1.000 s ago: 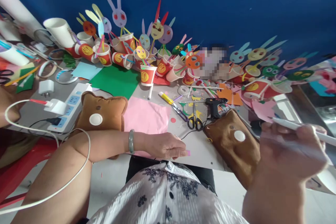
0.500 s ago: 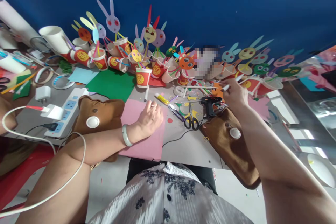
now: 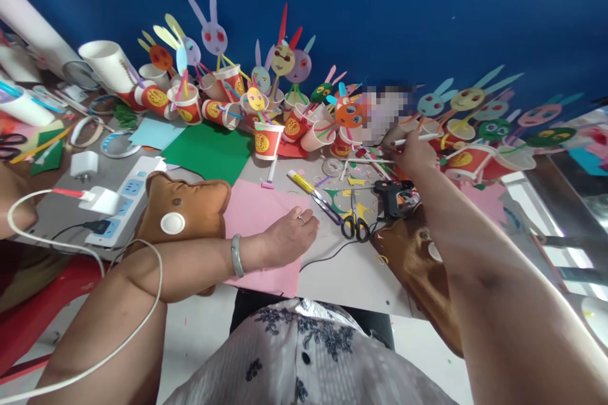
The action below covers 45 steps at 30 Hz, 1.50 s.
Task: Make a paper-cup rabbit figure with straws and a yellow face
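Note:
My right hand (image 3: 416, 157) reaches to the back of the table, its fingers closed on a white marker-like pen (image 3: 422, 138) held almost level. My left hand (image 3: 291, 235) is loosely curled above the right edge of a pink paper sheet (image 3: 266, 202); whatever its fingers hold, if anything, is hidden. Between the hands lie a yellow-and-white utility knife (image 3: 300, 181), a pair of scissors (image 3: 355, 225) with black handles, and a black glue gun (image 3: 390, 197). Another white marker (image 3: 272, 171) with a pink end stands just beyond the pink sheet.
Paper cups (image 3: 268, 141) with paper rabbit heads line the blue wall (image 3: 361, 6). Brown cushions (image 3: 190, 205) lie under both forearms. A power strip (image 3: 126, 199) with a white cable is on the left, near green paper (image 3: 209, 150). Paper scraps (image 3: 361, 193) litter the middle.
My left hand has moved right and slightly nearer my body, still curled. My right hand still grips the pen, which now lies flatter. The whole view has shifted slightly.

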Motion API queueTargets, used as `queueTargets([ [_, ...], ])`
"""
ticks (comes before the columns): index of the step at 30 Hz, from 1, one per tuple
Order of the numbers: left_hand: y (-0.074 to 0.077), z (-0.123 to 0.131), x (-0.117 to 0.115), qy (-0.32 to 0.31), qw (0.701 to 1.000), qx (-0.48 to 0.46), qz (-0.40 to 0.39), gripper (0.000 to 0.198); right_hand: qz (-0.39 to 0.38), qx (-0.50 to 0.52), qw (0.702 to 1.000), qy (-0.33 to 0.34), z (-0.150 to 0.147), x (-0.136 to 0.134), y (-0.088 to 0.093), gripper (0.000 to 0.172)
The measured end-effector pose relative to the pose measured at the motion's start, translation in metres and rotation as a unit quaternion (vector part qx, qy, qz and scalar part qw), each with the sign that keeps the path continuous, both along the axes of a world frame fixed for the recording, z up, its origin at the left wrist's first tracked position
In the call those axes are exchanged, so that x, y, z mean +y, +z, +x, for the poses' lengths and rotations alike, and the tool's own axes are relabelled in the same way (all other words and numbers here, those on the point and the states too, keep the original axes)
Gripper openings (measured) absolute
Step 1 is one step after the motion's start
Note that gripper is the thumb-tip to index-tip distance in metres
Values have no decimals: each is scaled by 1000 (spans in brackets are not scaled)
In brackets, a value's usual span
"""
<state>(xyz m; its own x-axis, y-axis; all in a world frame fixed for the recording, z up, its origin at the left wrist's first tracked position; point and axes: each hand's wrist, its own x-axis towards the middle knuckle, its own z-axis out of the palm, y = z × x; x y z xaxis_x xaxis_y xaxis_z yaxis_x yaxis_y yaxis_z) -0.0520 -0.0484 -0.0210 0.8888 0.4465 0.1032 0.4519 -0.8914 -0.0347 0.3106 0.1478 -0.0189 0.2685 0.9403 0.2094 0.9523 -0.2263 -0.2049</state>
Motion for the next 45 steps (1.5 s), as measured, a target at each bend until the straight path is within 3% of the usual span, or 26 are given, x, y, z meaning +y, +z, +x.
queueTargets([
  [5, -4, -2, -1, 2, 1000, 0, -4, 31, -101, -71, 992, -34, -9, 5, 5, 57],
  [11, -4, -3, 0, 1, 1000, -3, 0, 31, -139, -106, 984, -23, -17, 4, 10, 48],
  [14, -1, -3, 0, -2, 1000, 12, -1, 26, -137, -110, 984, -24, -19, 4, 12, 44],
  [18, -2, -1, -1, 9, 1000, 8, -13, 25, -104, -101, 988, -50, -21, 3, 17, 54],
  [21, -6, 1, -2, 32, 999, -5, -27, 29, -17, -23, 998, -48, -23, -7, 24, 39],
  [24, -8, -1, -4, 36, 998, -26, -41, 29, 56, 48, 997, -18, -34, -35, 31, 32],
  [27, -6, -4, -6, 32, 997, -35, -54, 30, 98, 97, 990, 20, -57, -85, 37, 31],
  [28, -5, -4, -7, 38, 997, -30, -57, 30, 119, 155, 980, 46, -67, -105, 38, 33],
  [30, -3, -3, -9, 62, 996, -9, -55, 30, 106, 262, 953, 108, -88, -146, 37, 32],
  [32, -2, -1, -11, 85, 995, 18, -46, 31, 87, 289, 940, 157, -109, -183, 32, 29],
  [34, -2, 0, -13, 92, 995, 35, -35, 33, 88, 250, 940, 213, -127, -210, 22, 25],
  [37, 0, -1, -15, 87, 995, 41, -18, 38, 132, 143, 932, 305, -143, -230, 1, 16],
  [41, 14, -6, -16, 81, 995, 49, -18, 44, 187, -20, 911, 366, -149, -232, -22, 15],
  [45, 36, -10, -19, 58, 995, 54, -53, 47, 191, -61, 884, 422, -149, -230, -31, 18],
])
